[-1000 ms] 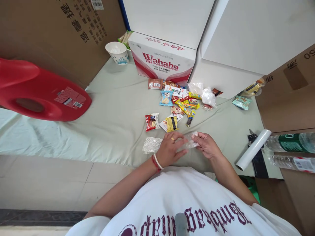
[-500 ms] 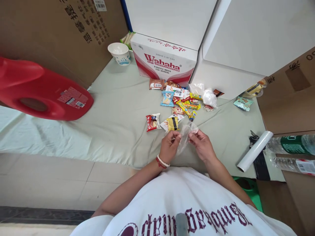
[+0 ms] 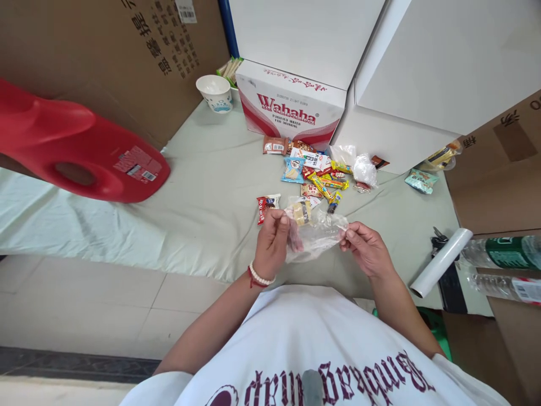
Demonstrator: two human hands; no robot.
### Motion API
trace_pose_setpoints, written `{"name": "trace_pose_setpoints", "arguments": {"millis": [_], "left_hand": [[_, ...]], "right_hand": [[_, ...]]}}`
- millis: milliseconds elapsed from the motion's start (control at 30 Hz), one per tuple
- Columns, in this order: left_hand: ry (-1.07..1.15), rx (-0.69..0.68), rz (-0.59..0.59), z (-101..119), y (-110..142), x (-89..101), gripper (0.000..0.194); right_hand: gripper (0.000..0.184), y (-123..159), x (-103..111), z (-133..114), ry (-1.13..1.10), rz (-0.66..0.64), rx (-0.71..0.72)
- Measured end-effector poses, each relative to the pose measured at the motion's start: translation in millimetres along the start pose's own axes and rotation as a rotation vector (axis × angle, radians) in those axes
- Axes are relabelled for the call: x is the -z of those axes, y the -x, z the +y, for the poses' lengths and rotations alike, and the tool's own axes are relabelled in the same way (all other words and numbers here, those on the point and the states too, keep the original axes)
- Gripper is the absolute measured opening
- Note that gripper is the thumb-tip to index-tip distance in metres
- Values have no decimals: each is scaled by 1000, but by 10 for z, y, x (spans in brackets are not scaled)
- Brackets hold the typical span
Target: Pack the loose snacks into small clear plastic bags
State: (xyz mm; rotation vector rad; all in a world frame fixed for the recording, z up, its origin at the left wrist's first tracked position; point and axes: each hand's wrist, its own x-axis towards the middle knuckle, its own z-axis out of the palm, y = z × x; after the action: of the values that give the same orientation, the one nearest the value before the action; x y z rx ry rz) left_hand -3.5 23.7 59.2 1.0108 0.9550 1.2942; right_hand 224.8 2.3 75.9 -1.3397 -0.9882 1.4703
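Note:
A clear plastic bag (image 3: 318, 239) is stretched between my two hands above the near edge of the table. My left hand (image 3: 273, 239) pinches its left end, with some of the fingers showing through the film. At the other end, my right hand (image 3: 366, 246) grips the bag between thumb and fingers. Just beyond lies a red and white snack packet (image 3: 267, 206), partly behind my left hand. A yellow packet (image 3: 301, 213) shows through the bag's upper edge. Farther back is a pile of small wrapped snacks, among them a blue packet (image 3: 293, 170) and yellow sticks (image 3: 322, 187).
Behind the pile stands a Wahaba-style water carton (image 3: 291, 113) labelled Wahaha. A paper cup (image 3: 215, 95) is at its left; a large red jug (image 3: 97, 152) lies left. On the right are a white roll (image 3: 442, 263), keys (image 3: 439, 238) and plastic bottles (image 3: 507, 251).
Both hands have taken hold of the clear bag, and it is now pulled out wide. My left hand has moved left and my right hand a little right.

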Motion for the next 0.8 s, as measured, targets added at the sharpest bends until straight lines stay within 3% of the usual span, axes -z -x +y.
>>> {"name": "trace_pose_setpoints", "arguments": {"millis": [100, 167, 333, 467, 533, 600, 700, 800], "left_hand": [[-77, -165, -13, 160, 93, 18, 27], [-146, -219, 58, 166, 68, 33, 25], [-398, -158, 303, -116, -137, 116, 23], [-651, -310, 449, -267, -116, 121, 28], [-721, -422, 386, -241, -50, 69, 18], [-672, -417, 181, -174, 6, -13, 6], [-419, -180, -70, -72, 29, -159, 14], [-248, 4, -98, -13, -7, -282, 23]], "right_hand": [[38, 29, -20, -65, 47, -43, 44], [34, 18, -73, -84, 86, -27, 101], [20, -21, -251, -86, 333, 56, 288], [17, -36, -316, -73, 595, 82, 490], [16, -48, -329, -68, 727, 97, 596], [16, -58, -340, -64, 831, 107, 679], [15, -60, -354, -57, 945, 105, 767], [14, -48, -364, -41, 1038, 100, 826]]}}
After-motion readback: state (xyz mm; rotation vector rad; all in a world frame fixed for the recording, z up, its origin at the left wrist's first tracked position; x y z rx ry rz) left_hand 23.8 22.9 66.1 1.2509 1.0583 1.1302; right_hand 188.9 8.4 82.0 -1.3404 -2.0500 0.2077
